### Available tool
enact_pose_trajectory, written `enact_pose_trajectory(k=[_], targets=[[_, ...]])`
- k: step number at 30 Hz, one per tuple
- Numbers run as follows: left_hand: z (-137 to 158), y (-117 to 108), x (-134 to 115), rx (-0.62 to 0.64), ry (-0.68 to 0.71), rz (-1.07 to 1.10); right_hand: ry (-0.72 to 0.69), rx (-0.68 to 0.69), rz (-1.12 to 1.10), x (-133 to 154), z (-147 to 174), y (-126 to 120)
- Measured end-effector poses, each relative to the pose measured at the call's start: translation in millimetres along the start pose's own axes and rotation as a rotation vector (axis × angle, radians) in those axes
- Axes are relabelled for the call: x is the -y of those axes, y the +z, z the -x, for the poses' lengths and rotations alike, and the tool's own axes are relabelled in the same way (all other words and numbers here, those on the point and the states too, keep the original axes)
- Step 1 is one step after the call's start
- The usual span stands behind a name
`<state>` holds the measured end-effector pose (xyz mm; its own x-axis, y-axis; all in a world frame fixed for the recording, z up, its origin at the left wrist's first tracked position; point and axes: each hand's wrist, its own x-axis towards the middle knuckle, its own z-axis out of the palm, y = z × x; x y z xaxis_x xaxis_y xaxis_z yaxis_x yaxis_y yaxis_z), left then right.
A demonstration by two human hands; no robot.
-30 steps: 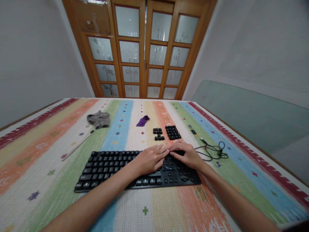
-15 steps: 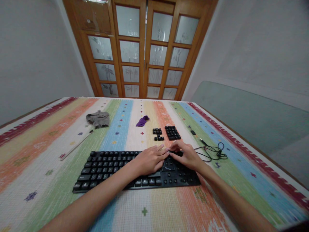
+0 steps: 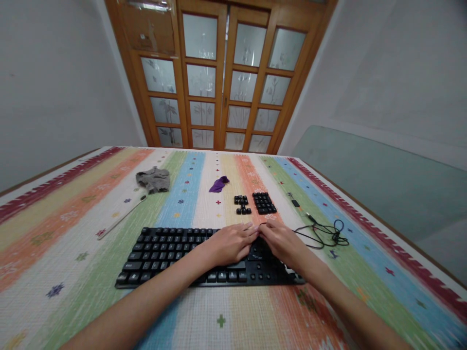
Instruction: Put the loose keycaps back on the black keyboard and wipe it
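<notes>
A black keyboard (image 3: 160, 255) lies across the table, its right part stripped of keycaps and showing bare key posts. My left hand (image 3: 233, 243) rests on it right of the middle, fingers stretched toward the upper edge. Against its fingertips, my right hand (image 3: 280, 240) is closed with fingers bent together over the keyboard's upper right part. What those fingers pinch, if anything, is hidden. Just beyond the keyboard, loose black keycaps lie in a small group (image 3: 241, 200) and a larger block (image 3: 264, 203).
A thin black cable (image 3: 321, 236) is coiled on the right, with a small black piece (image 3: 295, 203) beyond it. A purple cloth (image 3: 219, 184), a grey cloth (image 3: 155, 180) and a long pale toothbrush-like stick (image 3: 122, 217) lie farther back on the striped tablecloth (image 3: 204, 321).
My right hand has turned, and its spread thumb and fingers have closed together against my left fingertips. My left hand stays in place on the keyboard. The whole view has shifted slightly.
</notes>
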<state>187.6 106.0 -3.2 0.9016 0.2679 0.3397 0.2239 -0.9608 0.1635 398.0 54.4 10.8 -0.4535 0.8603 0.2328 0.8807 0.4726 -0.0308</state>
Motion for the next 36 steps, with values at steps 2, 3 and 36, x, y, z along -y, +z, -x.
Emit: enact_pose_trajectory(k=[2, 3, 36], targets=[[-0.3, 0.3, 0.2, 0.004, -0.003, 0.011, -0.002, 0.049, 0.069, 4.6, -0.2, -0.8], [-0.4, 0.5, 0.2, 0.003, -0.003, 0.014, -0.002, 0.067, 0.088, 6.4, -0.7, -1.7], [-1.1, -4.3, -5.5, -0.010, -0.027, 0.077, 0.101, -0.002, -0.322, -68.1, -144.4, 16.7]])
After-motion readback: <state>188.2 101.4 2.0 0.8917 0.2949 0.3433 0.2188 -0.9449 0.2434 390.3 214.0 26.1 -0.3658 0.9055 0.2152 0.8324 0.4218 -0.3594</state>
